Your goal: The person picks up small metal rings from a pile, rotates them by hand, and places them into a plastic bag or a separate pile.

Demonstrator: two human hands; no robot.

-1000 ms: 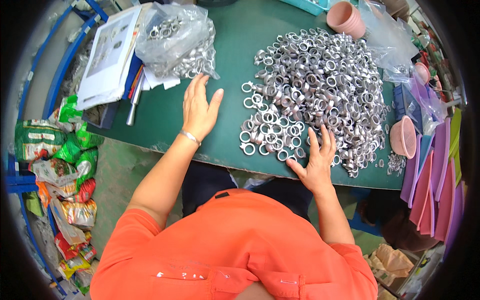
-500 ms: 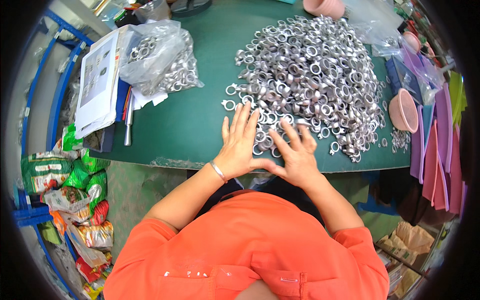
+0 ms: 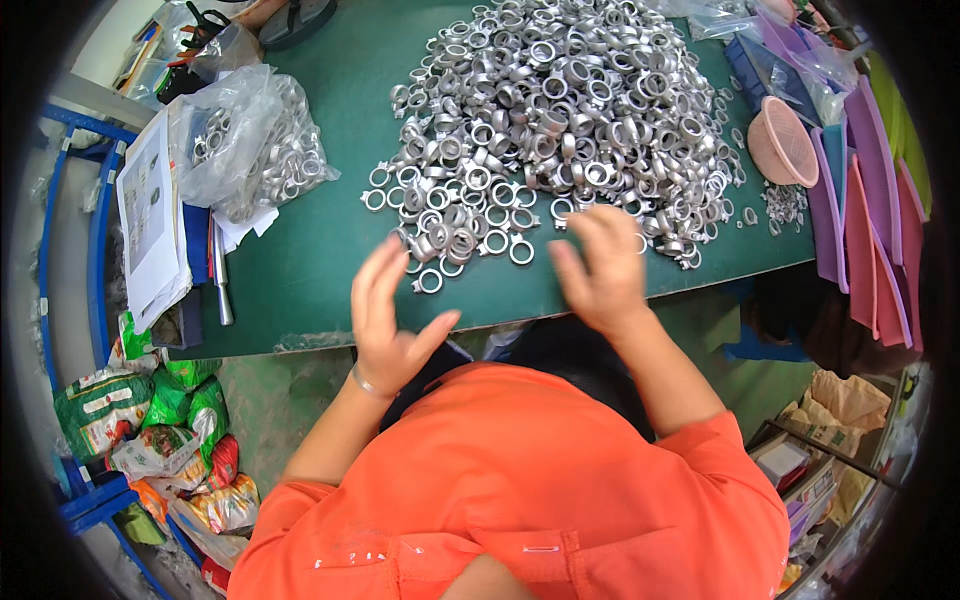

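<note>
A large heap of grey metal rings [image 3: 560, 100], each with small lugs, covers the far middle of the green table. A looser cluster of metal rings [image 3: 465, 220] spreads out at its near left side. My left hand [image 3: 388, 325] is open at the near edge of that cluster, thumb apart and fingertips by the closest rings. To the right, my right hand [image 3: 605, 270] is also open, its blurred fingers reaching toward the heap's near edge. I see nothing held in either hand.
A clear plastic bag of metal rings [image 3: 255, 150] lies at the left, beside a stack of papers [image 3: 150, 215] and a pen [image 3: 222, 285]. At the right are a pink basket [image 3: 782, 143], a small pile of tiny parts [image 3: 785, 205] and upright purple and pink bins [image 3: 875, 190].
My hands, close together among the near rings before, have moved apart, the left one leftward. The near rings now lie in a looser group left of the right hand. The view has shifted.
</note>
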